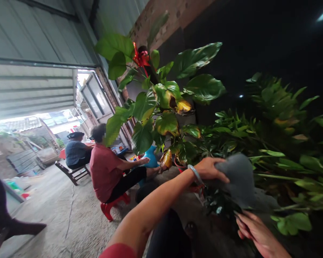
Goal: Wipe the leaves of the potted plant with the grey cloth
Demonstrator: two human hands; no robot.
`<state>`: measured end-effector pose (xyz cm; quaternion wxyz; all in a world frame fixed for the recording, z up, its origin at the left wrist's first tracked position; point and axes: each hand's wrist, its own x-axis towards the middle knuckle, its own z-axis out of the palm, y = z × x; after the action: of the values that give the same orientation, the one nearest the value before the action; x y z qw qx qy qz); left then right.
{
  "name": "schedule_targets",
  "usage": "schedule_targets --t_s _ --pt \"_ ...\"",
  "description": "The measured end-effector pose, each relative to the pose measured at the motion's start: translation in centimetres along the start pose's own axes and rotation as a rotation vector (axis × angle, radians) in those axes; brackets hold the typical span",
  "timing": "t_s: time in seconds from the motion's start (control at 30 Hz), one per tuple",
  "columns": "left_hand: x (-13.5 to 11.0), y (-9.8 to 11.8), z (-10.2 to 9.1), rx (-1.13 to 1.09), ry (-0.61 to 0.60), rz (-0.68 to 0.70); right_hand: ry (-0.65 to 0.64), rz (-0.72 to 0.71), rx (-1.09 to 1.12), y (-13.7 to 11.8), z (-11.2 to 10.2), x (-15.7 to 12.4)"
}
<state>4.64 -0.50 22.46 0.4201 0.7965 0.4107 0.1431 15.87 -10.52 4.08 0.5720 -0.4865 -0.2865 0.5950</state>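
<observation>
Head view, lower centre-right: left hand [208, 168] grips the top of a grey cloth [239, 179] draped over low foliage. Right hand [254, 231], lower right, fingers loosely curled under the cloth's lower edge; grasp cannot be told. Large-leaved potted plant [161, 107] at centre; two seated people [104, 165] at left.

Daylight pours in at the far left, under a corrugated metal roof [29, 32] that fills the upper left of the frame, while the upper right sinks into a dark wall [258, 43] beside a strip of bare brick [172, 18]. Down on the rough concrete floor [70, 215], two seated people face away at left centre, one on a red stool [110, 208], one on a wooden bench [72, 172]. Big leafy plants [161, 107] crowd the middle and right.
</observation>
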Motion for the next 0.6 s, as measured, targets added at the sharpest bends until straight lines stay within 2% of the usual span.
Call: schedule_targets --t_s 0.1,0.17,0.2,0.27,0.33,0.4,0.47,0.5,0.53,0.6 --pt "-0.1 -0.9 -0.1 0.258 -0.284 -0.101 -0.029 0.022 -0.016 -0.4 0.0 -0.6" --pt "-1.0 0.0 -2.0 0.216 -0.349 -0.094 -0.027 0.041 -0.02 -1.2 0.1 -1.1" --pt "-1.3 0.8 -3.2 0.151 -0.336 -0.078 -0.02 0.049 -0.023 -1.5 0.0 -1.3" --pt "-1.4 2.7 -5.3 0.007 -0.229 -0.009 0.014 0.054 -0.025 -2.0 -0.1 -1.5" --pt "-0.7 4.1 -6.1 -0.16 -0.087 0.099 0.045 0.041 -0.018 -1.8 -0.4 -1.3" --pt "0.5 4.1 -5.0 -0.305 0.018 0.132 0.06 0.02 0.0 -1.0 -0.8 -0.7" --pt "1.7 2.6 -2.6 -0.335 0.032 0.021 0.067 0.009 0.031 0.2 -1.3 0.1" --pt "2.1 1.6 -1.3 -0.265 0.035 -0.072 0.073 0.013 0.047 0.8 -1.6 0.5" --pt "2.2 0.5 -0.2 -0.151 -0.004 -0.147 0.072 0.017 0.06 1.4 -1.9 0.8" --pt "1.8 -1.0 0.8 0.049 -0.176 -0.227 0.046 0.033 0.059 2.5 -2.3 1.2"
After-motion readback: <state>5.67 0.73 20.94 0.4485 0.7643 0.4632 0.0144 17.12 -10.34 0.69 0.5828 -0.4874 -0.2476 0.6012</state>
